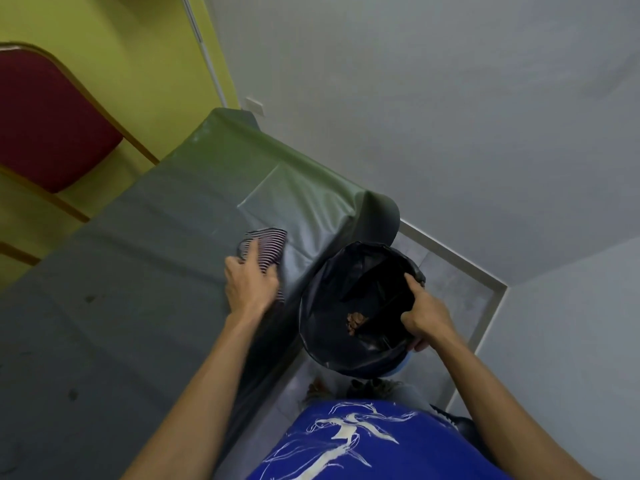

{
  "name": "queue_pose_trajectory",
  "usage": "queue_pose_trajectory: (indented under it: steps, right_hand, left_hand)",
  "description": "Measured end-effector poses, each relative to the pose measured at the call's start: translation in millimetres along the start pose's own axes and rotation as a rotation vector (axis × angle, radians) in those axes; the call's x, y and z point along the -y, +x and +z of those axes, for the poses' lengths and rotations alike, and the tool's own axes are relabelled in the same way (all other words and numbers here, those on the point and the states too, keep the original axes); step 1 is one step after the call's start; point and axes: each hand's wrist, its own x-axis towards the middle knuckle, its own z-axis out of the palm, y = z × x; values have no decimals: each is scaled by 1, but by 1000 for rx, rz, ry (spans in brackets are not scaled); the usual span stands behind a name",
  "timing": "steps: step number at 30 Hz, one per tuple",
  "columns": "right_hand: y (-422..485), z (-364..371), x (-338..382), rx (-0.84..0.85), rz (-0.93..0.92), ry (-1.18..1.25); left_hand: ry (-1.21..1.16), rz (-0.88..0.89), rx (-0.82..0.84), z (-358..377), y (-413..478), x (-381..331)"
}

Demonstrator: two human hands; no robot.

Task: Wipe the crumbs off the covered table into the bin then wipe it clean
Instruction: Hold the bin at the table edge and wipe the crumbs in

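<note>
the left hand [250, 284] lies on a striped cloth [268, 245] close to the edge of the covered worktop [138, 271]. its grip is closed over the bunched fabric, with the fingers bent on top of it. the cloth sits just beside the edge, i think because a sweep must end there, where things can fall off.

the right hand [427, 315] holds the bin [318, 296] by its rim. the thumb goes inside over the black liner and the other fingers go under the outside, so this grip is clamped on the bin. the bin seems lifted from the floor. its mouth is beside the worktop edge and a little lower, probably to catch what the cloth pushes over.

a small brown heap of crumbs [356, 322] lies low inside the liner, so a part of the sweeping seems done. farther left on the grey cover there are dark spots [89, 298]; i cannot tell if they are crumbs or stains. a red chair [45, 123] stands at the far side. in my judgement the clean wiping is not yet done.
</note>
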Motion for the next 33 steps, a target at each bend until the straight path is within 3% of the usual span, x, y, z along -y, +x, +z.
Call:
queue_pose_trajectory:
  steps: [2, 4, 7, 13, 17, 20, 24, 29, 33]
  right_hand:
    - [0, 3, 1, 5, 1, -1]
    - [-1, 5, 3, 9, 1, -1]
    - [-4, 5, 3, 10, 8, 7]
    - [-10, 6, -3, 21, 17, 24]
    - [-14, 7, -4, 15, 9, 36]
    - [-16, 8, -4, 10, 13, 41]
    - [-18, 10, -2, 7, 14, 38]
    - [-21, 10, 3, -9, 13, 22]
    - [-27, 12, 1, -8, 34, 53]
  left_hand:
    - [19, 98, 58, 17, -31, -13]
    - [-70, 192, 218, 31, -56, -23]
    - [-191, 224, 377, 38, -71, -30]
    - [-242, 136, 103, -3, -29, -16]
    - [-76, 22, -10, -22, 10, 12]
    - [42, 17, -12, -15, 9, 19]
    - [75, 145, 14, 7, -31, 4]
    - [-166, 341, 317, 39, -84, -11]
    - [-323, 284, 267, 27, -78, -13]
